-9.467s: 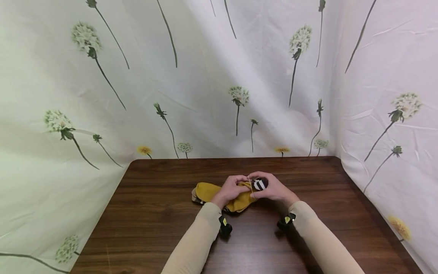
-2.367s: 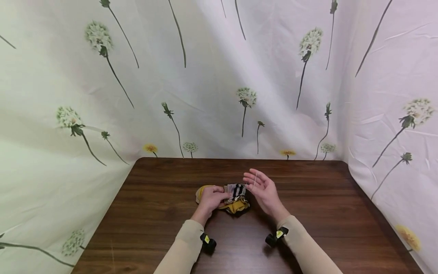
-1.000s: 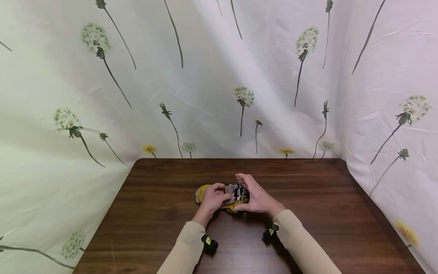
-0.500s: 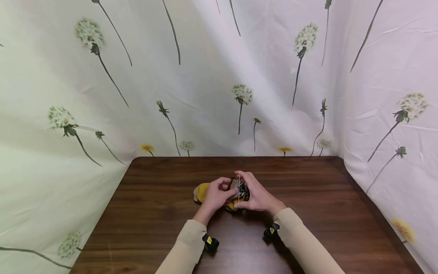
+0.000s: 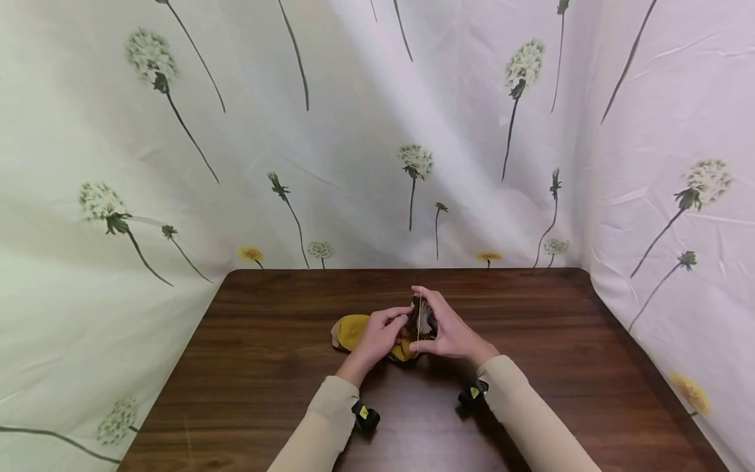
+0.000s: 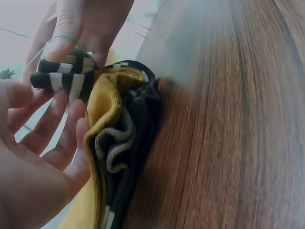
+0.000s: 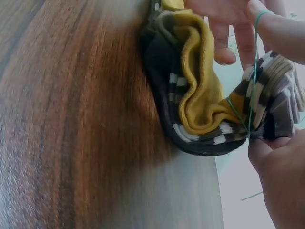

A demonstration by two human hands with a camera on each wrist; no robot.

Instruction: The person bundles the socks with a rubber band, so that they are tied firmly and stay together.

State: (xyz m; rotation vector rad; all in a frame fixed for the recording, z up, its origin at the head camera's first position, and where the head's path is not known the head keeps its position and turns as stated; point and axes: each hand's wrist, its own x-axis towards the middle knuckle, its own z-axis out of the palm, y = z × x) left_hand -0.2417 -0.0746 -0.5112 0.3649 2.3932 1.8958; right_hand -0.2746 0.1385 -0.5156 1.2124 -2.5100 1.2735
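Observation:
A folded pair of mustard-yellow socks (image 5: 352, 331) with dark, striped parts lies on the table, toes left. My left hand (image 5: 375, 335) holds them near the middle, its fingertips against the black-and-white striped cuff (image 6: 69, 81). Around the cuff end curves my right hand (image 5: 454, 334), its thumb and fingers spread apart. A thin rubber band (image 7: 254, 81) is stretched between them, and it looks pale in the head view but green in the wrist views. The cuff is tilted up within the right hand's grasp, beside the band. Fingers partly hide how the band passes round the cuff.
The brown wooden table (image 5: 265, 393) extends around both hands. A white cloth with printed dandelions (image 5: 354, 131) hangs behind it and along the sides. Small black cameras (image 5: 367, 417) are strapped at both wrists.
The right hand, apart from the socks with the band on its fingers 2.4 s ago, has come in around the cuff. Since then the cuff has been lifted and turned up to the right.

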